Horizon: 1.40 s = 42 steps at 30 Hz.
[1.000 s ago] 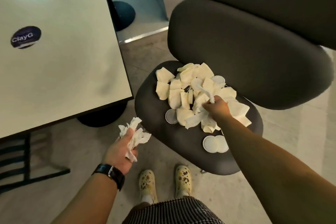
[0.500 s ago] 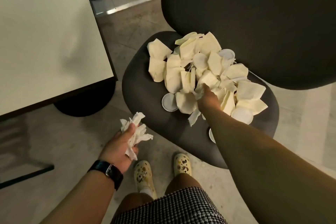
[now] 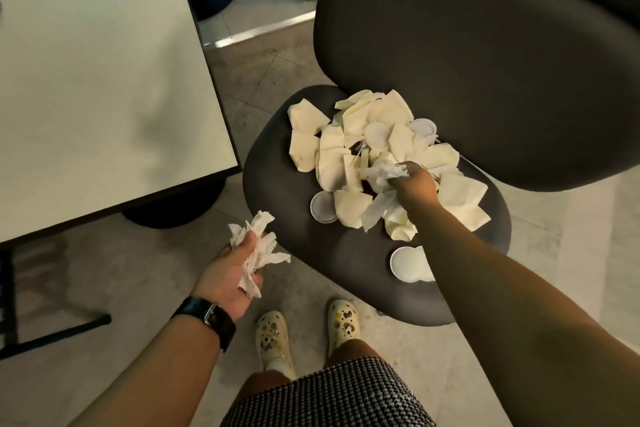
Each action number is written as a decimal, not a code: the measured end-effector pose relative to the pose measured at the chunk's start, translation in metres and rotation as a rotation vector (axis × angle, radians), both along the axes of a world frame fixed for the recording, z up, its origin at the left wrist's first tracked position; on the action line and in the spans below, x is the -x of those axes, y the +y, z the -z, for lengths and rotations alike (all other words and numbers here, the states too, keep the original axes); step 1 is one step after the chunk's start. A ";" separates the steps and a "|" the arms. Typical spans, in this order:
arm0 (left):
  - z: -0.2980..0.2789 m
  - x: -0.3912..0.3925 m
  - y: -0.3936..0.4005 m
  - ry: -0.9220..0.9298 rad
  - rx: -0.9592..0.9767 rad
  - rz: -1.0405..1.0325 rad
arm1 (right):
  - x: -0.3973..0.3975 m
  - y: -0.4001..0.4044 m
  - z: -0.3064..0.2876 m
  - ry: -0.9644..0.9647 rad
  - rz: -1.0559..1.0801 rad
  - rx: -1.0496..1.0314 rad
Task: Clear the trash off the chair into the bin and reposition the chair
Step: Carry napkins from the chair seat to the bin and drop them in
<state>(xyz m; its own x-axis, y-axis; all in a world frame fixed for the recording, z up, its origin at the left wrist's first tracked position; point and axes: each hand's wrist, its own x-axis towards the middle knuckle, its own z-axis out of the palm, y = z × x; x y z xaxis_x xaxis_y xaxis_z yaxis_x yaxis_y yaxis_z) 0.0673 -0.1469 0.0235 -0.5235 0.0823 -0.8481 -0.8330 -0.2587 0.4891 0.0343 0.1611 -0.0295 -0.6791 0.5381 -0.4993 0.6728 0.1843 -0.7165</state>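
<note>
A dark grey chair (image 3: 284,191) stands in front of me, its seat heaped with cream paper napkins (image 3: 349,149) and white round lids (image 3: 323,206). My right hand (image 3: 414,184) reaches over the pile and grips a crumpled white tissue (image 3: 382,172) just above it. My left hand (image 3: 230,274) hovers left of the seat, over the floor, closed on a wad of crumpled white tissue (image 3: 258,248). No bin is in view.
A pale table (image 3: 97,80) with a dark round base fills the left side, its corner close to the seat. A dark frame (image 3: 52,329) lies low at the left. The chair's back (image 3: 467,55) rises behind the pile. My shoes (image 3: 304,333) stand on the tiled floor.
My right hand dug into the pile and has come up with a crumpled tissue. My left hand has kept its wad and barely moved. My view has shifted.
</note>
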 end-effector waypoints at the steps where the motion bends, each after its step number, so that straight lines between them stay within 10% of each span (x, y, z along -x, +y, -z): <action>1: -0.006 0.000 0.000 0.005 -0.006 -0.006 | -0.001 0.000 -0.014 0.031 -0.015 0.045; 19: -0.149 -0.059 -0.162 0.290 -0.045 -0.258 | 0.026 -0.222 -0.240 0.176 -0.850 0.270; 42: -0.165 -0.089 -0.573 0.173 0.032 -0.854 | 0.094 -0.735 -0.227 0.094 -1.405 0.387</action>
